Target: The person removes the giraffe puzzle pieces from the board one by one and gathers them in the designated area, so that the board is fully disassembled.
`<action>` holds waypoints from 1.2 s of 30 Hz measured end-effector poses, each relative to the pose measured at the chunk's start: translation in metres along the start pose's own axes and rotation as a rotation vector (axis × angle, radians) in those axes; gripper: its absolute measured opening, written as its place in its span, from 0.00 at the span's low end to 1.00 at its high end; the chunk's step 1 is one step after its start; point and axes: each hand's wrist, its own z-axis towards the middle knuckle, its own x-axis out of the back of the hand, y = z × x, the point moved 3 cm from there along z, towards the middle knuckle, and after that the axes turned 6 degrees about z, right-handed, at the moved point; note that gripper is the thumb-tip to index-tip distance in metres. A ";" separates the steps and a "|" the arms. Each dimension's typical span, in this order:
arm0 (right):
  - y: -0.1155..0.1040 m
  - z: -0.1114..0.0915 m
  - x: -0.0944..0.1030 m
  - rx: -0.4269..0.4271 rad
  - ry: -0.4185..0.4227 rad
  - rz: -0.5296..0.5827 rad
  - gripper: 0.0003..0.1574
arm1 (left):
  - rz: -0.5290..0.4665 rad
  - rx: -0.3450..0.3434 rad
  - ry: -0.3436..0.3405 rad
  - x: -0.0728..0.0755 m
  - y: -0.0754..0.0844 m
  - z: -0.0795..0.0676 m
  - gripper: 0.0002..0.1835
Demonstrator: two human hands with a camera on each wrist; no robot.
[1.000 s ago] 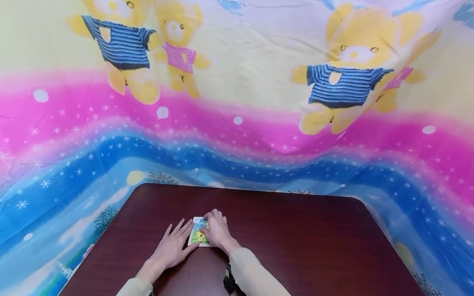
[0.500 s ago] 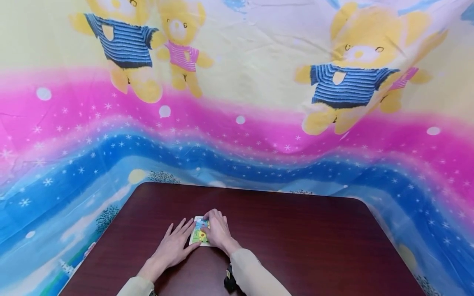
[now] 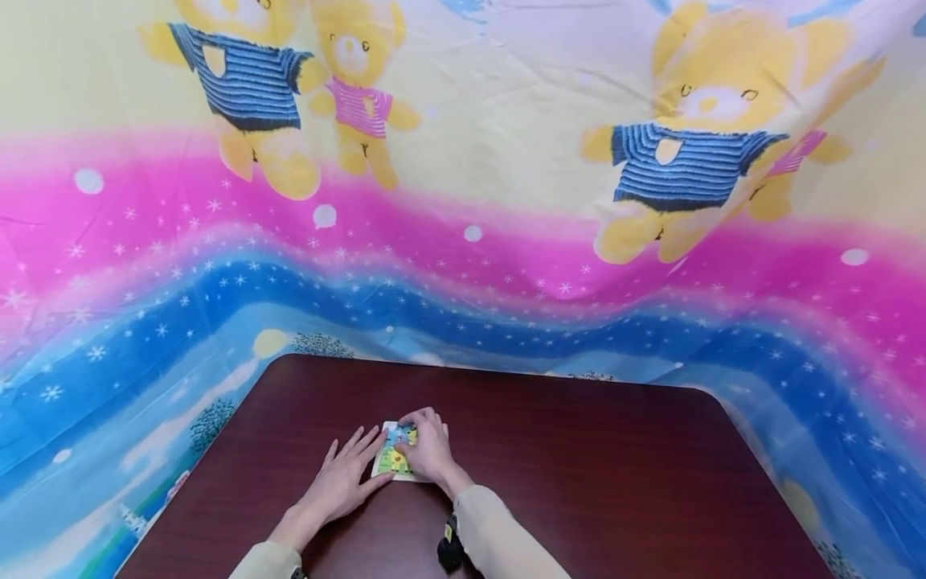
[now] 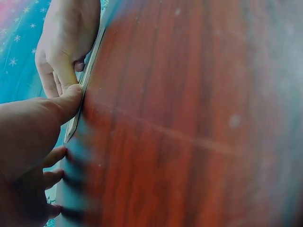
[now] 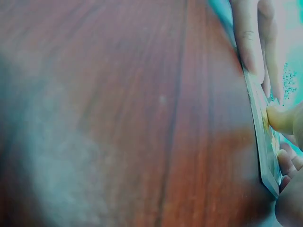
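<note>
A small flat picture puzzle board [image 3: 394, 460] with a pale border lies on the table, showing a yellow giraffe on green and blue. My left hand [image 3: 340, 478] rests beside it, fingers spread, fingertips right at its left edge and the thumb at its near corner. Over its right part sits my right hand [image 3: 430, 450], thumb and bent fingers on the picture, hiding that side. The left wrist view shows the board's thin edge [image 4: 73, 125] by my left thumb. In the right wrist view, my right thumb [image 5: 281, 120] touches the board's face [image 5: 267, 142].
The dark red-brown table [image 3: 593, 474] extends widely to the right and behind the board. A cloth [image 3: 463, 241] printed with bears and snowflakes hangs around its far and side edges. A black wrist device [image 3: 449, 551] sits under my right sleeve.
The head view has shifted slightly. My right fingers have moved a little over the board, so more of the giraffe picture shows. My left hand keeps its place.
</note>
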 end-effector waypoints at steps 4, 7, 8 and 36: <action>0.000 0.001 0.002 0.006 0.008 0.056 0.19 | -0.014 -0.028 0.040 -0.001 0.001 -0.001 0.41; 0.000 0.002 0.002 -0.004 -0.001 0.075 0.20 | -0.025 -0.045 0.066 -0.002 0.001 -0.003 0.41; 0.001 0.002 0.002 -0.009 -0.002 0.077 0.20 | -0.025 -0.051 0.078 -0.004 0.000 -0.003 0.41; -0.003 0.000 0.005 -0.004 0.002 0.025 0.21 | -0.012 -0.004 0.008 -0.004 -0.002 -0.003 0.40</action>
